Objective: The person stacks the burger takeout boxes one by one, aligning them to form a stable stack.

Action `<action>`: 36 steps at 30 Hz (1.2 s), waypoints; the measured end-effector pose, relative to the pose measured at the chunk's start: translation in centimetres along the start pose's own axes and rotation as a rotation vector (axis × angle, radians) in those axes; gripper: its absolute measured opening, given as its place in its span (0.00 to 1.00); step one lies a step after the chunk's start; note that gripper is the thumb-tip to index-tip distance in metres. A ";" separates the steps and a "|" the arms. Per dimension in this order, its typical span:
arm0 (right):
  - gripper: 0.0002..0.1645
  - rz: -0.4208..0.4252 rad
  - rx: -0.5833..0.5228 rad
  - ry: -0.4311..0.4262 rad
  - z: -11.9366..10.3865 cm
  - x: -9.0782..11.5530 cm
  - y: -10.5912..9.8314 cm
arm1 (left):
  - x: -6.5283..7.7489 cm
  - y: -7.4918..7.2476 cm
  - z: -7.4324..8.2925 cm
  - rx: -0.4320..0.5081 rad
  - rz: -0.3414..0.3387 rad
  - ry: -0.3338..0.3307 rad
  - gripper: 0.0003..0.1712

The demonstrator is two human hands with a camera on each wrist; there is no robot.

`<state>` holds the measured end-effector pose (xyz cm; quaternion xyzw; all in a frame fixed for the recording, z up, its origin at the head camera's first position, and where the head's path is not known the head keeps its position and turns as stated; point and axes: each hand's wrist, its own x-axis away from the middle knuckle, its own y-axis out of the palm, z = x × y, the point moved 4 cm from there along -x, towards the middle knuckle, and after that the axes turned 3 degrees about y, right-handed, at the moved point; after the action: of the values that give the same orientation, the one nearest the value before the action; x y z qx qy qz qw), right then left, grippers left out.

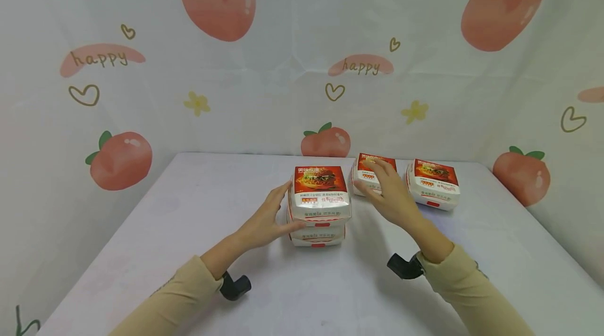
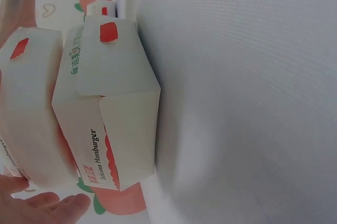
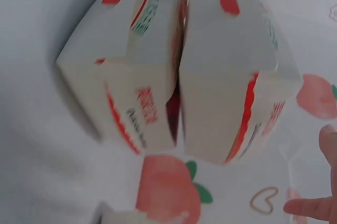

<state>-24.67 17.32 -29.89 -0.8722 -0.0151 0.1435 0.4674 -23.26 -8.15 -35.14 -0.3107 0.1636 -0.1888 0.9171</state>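
Two white-and-red hamburger boxes stand stacked, the upper box (image 1: 321, 205) on the lower box (image 1: 318, 236). At the stack's left side is my left hand (image 1: 264, 223), its fingers along the upper box and its thumb by the front lower edge. In the left wrist view, the fingertips lie close against the upper box (image 2: 31, 108). My right hand (image 1: 394, 194) is to the right of the stack, fingers spread and holding nothing. From the head it overlaps a third hamburger box (image 1: 368, 186) farther back, partly hiding it. The right wrist view shows that hand apart from the stack.
Another hamburger box (image 1: 433, 184) sits at the back right. All stand on a white-covered table (image 1: 189, 210). Behind rises a white cloth (image 1: 264, 95) printed with fruit, hearts and flowers. Black wrist cameras (image 1: 236, 286) hang below both sleeves.
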 end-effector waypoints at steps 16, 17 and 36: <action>0.35 0.126 0.027 0.054 7.1 1.3 -2.6 | 0.1 0.0 0.0 0.015 -0.006 -0.010 0.55; 0.35 0.140 0.030 0.062 7.6 1.4 -2.9 | 0.1 0.0 0.0 0.018 -0.006 -0.012 0.55; 0.52 0.140 0.005 0.375 16.9 2.0 -4.1 | -0.1 0.2 -0.3 0.012 -0.008 -0.031 0.55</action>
<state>-26.82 33.60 -35.83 -0.8814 0.1333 0.0109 0.4531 -23.37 -8.12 -35.44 -0.3086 0.1467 -0.1888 0.9207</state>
